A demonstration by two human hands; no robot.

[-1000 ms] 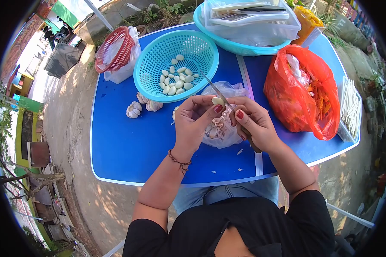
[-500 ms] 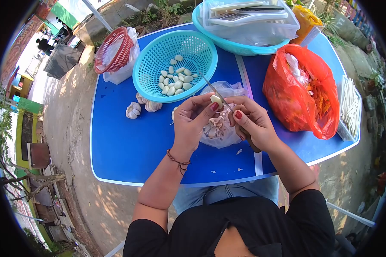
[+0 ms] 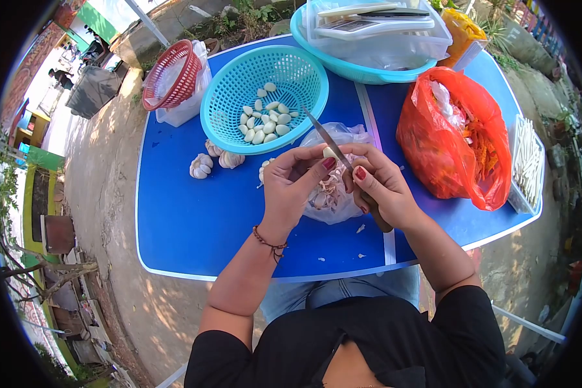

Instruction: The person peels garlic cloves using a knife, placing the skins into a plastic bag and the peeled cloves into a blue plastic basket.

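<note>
Between the thumb and fingers of my left hand point(image 3: 297, 173) is a pale garlic clove point(image 3: 329, 153). My right hand point(image 3: 380, 178) grips a knife point(image 3: 322, 130) by its brown handle, the blade slanting up and left across the clove. Beneath both hands lies a clear plastic bag point(image 3: 333, 210) with garlic peels on it. Peeled cloves rest in the turquoise basket point(image 3: 216, 84) beyond my left hand. Whole garlic bulbs point(image 3: 201, 166) sit on the blue table point(image 3: 187, 226) left of that hand, and one more bulb is partly hidden behind it.
A red plastic bag point(image 3: 427, 155) with orange-red contents stands at the right, beside a box of white sticks point(image 3: 529, 161). At the back are a turquoise basin point(image 3: 368, 72) holding a plastic container and a scale point(image 3: 375, 27). A red basket point(image 3: 186, 77) stands back left.
The knife blade has turned, showing its flat side more broadly and pointing more upright. The clove has shifted slightly in my left fingers and shows less. The rest stays in place.
</note>
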